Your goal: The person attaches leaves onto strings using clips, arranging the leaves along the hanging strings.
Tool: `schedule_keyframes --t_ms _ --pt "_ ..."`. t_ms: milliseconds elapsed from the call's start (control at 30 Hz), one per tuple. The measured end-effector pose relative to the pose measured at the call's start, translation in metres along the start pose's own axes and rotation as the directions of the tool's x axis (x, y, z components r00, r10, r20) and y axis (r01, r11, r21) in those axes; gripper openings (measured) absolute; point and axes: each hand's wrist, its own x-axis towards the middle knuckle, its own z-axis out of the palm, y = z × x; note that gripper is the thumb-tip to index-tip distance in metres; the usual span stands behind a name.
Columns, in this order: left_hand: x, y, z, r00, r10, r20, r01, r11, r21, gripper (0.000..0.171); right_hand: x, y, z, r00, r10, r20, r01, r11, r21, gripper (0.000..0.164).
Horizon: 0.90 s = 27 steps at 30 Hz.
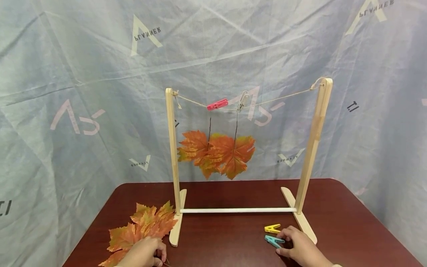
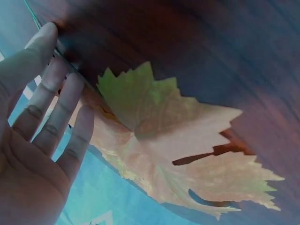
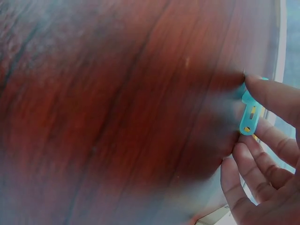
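Observation:
Orange artificial maple leaves lie overlapping on the table at the left, also seen in the left wrist view as a pale leaf with green edges. My left hand is beside their stems at the near edge; its thumb and fingers are apart in the wrist view. At the right, my right hand has thumb and fingers around the handle end of a blue clothespin. The right wrist view shows the thumb against that clothespin. A yellow clothespin lies just behind it.
A wooden frame stands on the dark red table, with a sagging string between its posts. A pink clothespin and a whitish clothespin are on the string. Two maple leaves hang below.

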Motion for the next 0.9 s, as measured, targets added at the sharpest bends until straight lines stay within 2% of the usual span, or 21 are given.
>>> schedule_keyframes --t_ms 267,367,500,700,900 --pt "0.001 0.009 -0.001 0.999 -0.005 -0.039 0.009 0.994 0.111 0.032 0.003 -0.005 -0.006 1.000 -0.005 -0.010 0.005 1.000 -0.023 0.023" --pt "0.003 0.013 -0.003 0.998 -0.036 -0.044 0.041 0.992 0.115 0.033 0.004 -0.007 -0.009 1.000 0.026 -0.008 -0.026 0.999 -0.019 0.023" --pt "0.005 0.017 -0.004 0.998 -0.050 -0.034 0.053 0.993 0.107 0.033 0.003 -0.009 -0.012 0.998 0.070 -0.001 -0.070 0.998 -0.008 0.024" --pt "0.006 0.018 -0.007 1.000 -0.023 -0.017 0.025 0.994 0.110 0.030 0.003 -0.012 -0.014 0.998 0.057 0.006 -0.057 0.998 0.037 0.022" --pt "0.012 0.021 -0.012 0.999 0.039 -0.007 -0.038 0.994 0.104 0.027 0.000 -0.013 -0.016 1.000 0.009 -0.020 -0.007 0.994 0.106 0.019"
